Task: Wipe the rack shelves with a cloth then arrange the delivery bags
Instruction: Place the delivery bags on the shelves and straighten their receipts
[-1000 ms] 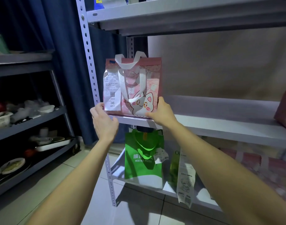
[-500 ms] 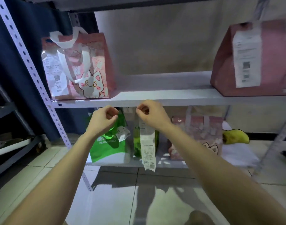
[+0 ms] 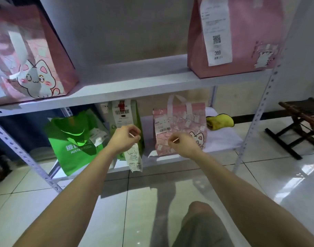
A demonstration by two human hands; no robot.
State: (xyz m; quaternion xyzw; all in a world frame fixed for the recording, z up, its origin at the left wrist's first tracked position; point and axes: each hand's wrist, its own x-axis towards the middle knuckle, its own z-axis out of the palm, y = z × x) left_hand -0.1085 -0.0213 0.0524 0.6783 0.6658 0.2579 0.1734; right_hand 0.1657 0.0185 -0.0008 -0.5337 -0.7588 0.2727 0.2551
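Found pink cat bag (image 3: 36,68) upright on the left end of the middle shelf (image 3: 134,81) and pink bag with 366 receipt (image 3: 242,41) on its right end. Spotted under that shelf, left to right: green bag (image 3: 72,139), pale green bag (image 3: 138,114) with long receipt, small pink cat bag (image 3: 184,125), yellow cloth (image 3: 218,121). Caught left hand (image 3: 124,138) and right hand (image 3: 183,143) below the shelf's front edge, apart, fingers curled in, nothing visibly gripped.
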